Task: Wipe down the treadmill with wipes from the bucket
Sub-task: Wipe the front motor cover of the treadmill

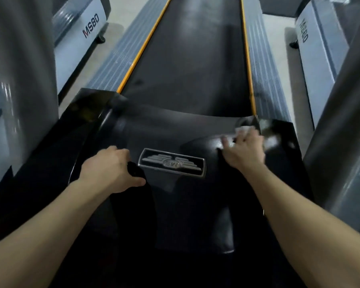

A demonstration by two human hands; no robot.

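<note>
"While the left hand (pixel 112 169) braces on the motor cover (pixel 175 204) beside the badge (pixel 172 163), should it grip?"

"Whether it grips a ridge or only leans there, I cannot tell. Either way, keep it planted as the anchor."

"And the right hand (pixel 245 150)?"

"It holds the wipe (pixel 244 129) bunched under its fingers, pressed to the cover's right shoulder, near the belt (pixel 185 59). Spread the wipe flatter, overlap the strokes toward the badge and follow the glossy curve. No bucket is in view."
</note>
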